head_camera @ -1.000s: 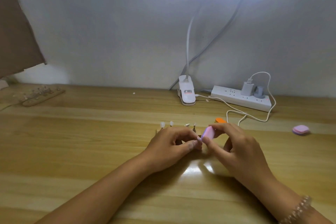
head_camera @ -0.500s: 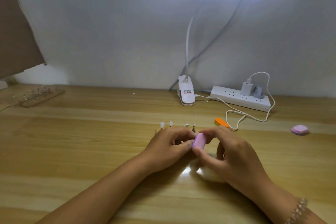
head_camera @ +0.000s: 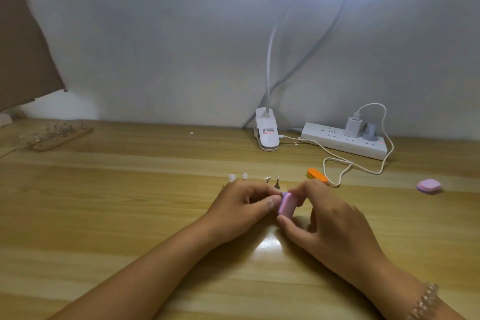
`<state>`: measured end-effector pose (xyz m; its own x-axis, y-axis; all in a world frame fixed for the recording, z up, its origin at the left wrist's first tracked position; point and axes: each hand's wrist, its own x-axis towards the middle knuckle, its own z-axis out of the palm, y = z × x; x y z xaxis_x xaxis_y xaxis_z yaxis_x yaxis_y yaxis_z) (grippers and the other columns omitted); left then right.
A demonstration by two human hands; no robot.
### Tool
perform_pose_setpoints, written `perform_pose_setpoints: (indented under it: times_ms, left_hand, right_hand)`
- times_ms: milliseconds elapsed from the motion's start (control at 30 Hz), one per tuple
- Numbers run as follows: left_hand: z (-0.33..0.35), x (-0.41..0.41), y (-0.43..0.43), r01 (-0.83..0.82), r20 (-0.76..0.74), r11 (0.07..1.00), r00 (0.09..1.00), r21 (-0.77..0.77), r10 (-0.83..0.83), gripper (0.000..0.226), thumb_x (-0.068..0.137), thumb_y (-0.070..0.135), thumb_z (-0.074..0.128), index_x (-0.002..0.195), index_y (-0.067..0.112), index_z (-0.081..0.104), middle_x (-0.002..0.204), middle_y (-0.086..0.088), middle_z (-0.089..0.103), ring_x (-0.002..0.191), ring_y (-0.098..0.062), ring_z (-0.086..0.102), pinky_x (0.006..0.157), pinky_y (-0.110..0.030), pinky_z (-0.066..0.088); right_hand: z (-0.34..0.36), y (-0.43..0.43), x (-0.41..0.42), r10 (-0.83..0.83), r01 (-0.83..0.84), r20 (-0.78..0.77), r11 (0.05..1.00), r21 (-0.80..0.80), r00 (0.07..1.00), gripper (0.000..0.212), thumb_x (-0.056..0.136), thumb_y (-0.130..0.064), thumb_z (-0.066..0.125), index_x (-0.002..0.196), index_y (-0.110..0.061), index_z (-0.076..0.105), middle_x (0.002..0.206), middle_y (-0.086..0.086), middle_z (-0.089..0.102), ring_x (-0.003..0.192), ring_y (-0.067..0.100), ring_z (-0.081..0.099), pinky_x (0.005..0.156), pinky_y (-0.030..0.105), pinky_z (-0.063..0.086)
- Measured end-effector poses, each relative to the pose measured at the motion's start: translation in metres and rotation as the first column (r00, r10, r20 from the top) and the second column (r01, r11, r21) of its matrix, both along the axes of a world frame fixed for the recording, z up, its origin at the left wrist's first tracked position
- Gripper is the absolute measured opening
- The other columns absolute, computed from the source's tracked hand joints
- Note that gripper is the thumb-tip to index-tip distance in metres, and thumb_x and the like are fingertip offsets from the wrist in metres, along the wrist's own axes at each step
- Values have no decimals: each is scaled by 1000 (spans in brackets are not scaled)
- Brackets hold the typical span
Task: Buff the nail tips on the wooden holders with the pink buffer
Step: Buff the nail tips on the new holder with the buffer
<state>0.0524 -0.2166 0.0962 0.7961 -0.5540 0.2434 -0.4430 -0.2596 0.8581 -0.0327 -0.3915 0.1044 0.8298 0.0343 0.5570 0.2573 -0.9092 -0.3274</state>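
My right hand (head_camera: 330, 218) pinches the pink buffer (head_camera: 287, 204) between thumb and fingers, its flat face turned toward my left hand. My left hand (head_camera: 244, 204) curls over the near wooden holder, which it mostly hides, and its thumb and forefinger pinch something small at the buffer's edge; the nail tip there is hidden. Several nail tips (head_camera: 237, 177) on short posts stand up just behind my left knuckles. A second wooden holder (head_camera: 61, 135) with several tips lies at the far left of the table.
An orange buffer (head_camera: 317, 174) lies behind my right hand, beside a white cable (head_camera: 337, 163). A pink block (head_camera: 429, 186) sits at the right. The lamp clamp (head_camera: 267, 132) and a power strip (head_camera: 342, 141) stand along the wall on the wooden table (head_camera: 117, 202).
The pink buffer has slid down and toward me against my left fingertips, from up near the knuckles to lower by the thumb. My left hand has stayed in place.
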Motion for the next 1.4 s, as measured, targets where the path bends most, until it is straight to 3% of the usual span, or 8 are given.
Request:
perform_pose_setpoints:
  times_ms: [67, 133, 267, 333, 733, 833, 967, 1400]
  left_hand:
    - [0, -2, 0, 3, -25, 1000, 1000, -5, -3, 18, 98, 13, 60, 111, 13, 73, 84, 10, 73, 66, 7, 61, 54, -14, 44]
    - [1, -2, 1, 3, 9, 1000, 1000, 0, -3, 17, 98, 11, 61, 109, 10, 73, 87, 7, 75, 69, 10, 62, 60, -7, 42]
    - [2, -1, 1, 11, 46, 1000, 999, 25, -12, 18, 97, 15, 62, 107, 14, 76, 100, 2, 76, 96, -15, 70, 87, -42, 55]
    - [4, -4, 1, 15, 51, 999, 999, 42, -17, 21, 93, 24, 60, 104, 17, 77, 98, 4, 76, 97, -18, 70, 90, -48, 53]
    - [3, -2, 1, 21, 64, 997, 998, 68, -25, 27, 88, 30, 57, 101, 19, 78, 95, 5, 76, 95, -20, 70, 88, -50, 52]
    - [2, -2, 0, 29, 64, 997, 997, 66, -33, 28, 90, 28, 57, 105, 18, 77, 99, 4, 77, 99, -19, 70, 89, -50, 52]
    - [3, -3, 0, 26, 39, 999, 999, 35, -27, 24, 89, 29, 58, 99, 20, 77, 94, 2, 77, 96, -17, 71, 92, -48, 52]
    - [1, 0, 1, -5, 63, 998, 998, 65, 0, 20, 93, 22, 60, 104, 17, 77, 98, 4, 77, 98, -18, 70, 90, -49, 53]
  right_hand:
    - [1, 1, 0, -18, 18, 7, 1000, 15, 1000, 32, 72, -49, 69, 94, -35, 51, 89, -22, 55, 55, 0, 42, 47, 29, 42]
    - [2, -2, 1, -42, 41, 18, 997, 70, 999, 32, 73, -45, 73, 94, -34, 52, 88, -25, 55, 61, -6, 49, 48, 27, 38]
    - [-1, 0, 0, 31, -31, 13, 999, -10, 999, 30, 75, -54, 62, 97, -36, 52, 91, -21, 55, 60, 2, 46, 48, 26, 41]
    - [0, -1, 2, 9, -10, 34, 999, 39, 999, 32, 76, -54, 63, 98, -33, 56, 90, -19, 57, 55, -1, 40, 49, 27, 42]
    - [0, -2, 2, -2, 1, 5, 998, 64, 1000, 29, 76, -51, 70, 94, -34, 55, 88, -21, 56, 59, -10, 45, 52, 23, 36]
    - [-2, 2, 1, 49, -48, -43, 999, 13, 998, 32, 73, -58, 59, 94, -35, 52, 87, -21, 54, 57, -7, 43, 51, 21, 35]
    - [1, -4, 4, -32, 31, 6, 990, 137, 999, 28, 73, -49, 70, 90, -34, 54, 85, -19, 57, 63, -4, 50, 53, 21, 35]
    - [-3, -1, 4, 62, -54, -75, 993, 102, 995, 32, 72, -58, 66, 89, -34, 55, 85, -19, 61, 60, -3, 50, 54, 22, 38]
